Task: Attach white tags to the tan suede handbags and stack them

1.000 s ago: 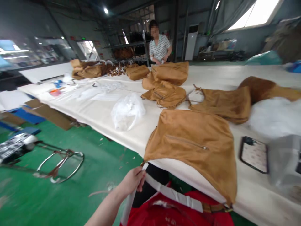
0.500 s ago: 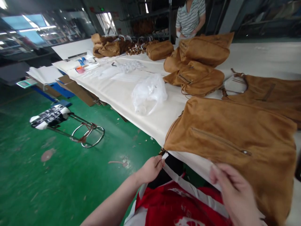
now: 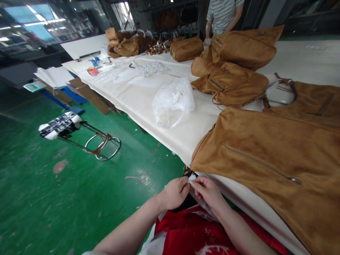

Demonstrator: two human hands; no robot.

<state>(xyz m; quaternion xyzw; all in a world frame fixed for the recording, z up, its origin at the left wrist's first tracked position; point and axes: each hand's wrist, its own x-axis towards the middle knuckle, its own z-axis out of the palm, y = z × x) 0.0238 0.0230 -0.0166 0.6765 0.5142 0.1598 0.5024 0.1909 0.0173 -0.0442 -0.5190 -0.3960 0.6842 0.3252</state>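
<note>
A large tan suede bag (image 3: 268, 166) lies flat at the near edge of the cloth-covered table (image 3: 148, 102), its zip pocket facing up. At its lower left corner, just off the table edge, my left hand (image 3: 174, 193) and my right hand (image 3: 208, 191) meet, both pinched on a white wrapped strap (image 3: 191, 178) that hangs from the bag's metal ring. The rest of the strap is hidden behind my hands and my red clothing.
A clear plastic bag (image 3: 174, 101) lies mid-table. More tan bags (image 3: 233, 67) are heaped behind, and another stack (image 3: 127, 44) sits at the far end. A person in a striped shirt (image 3: 223, 12) stands across. A tipped stool (image 3: 79, 132) lies on the green floor.
My right hand came in from the lower right to join the left hand at the strap by the bag's corner. The view dropped and shifted slightly closer.
</note>
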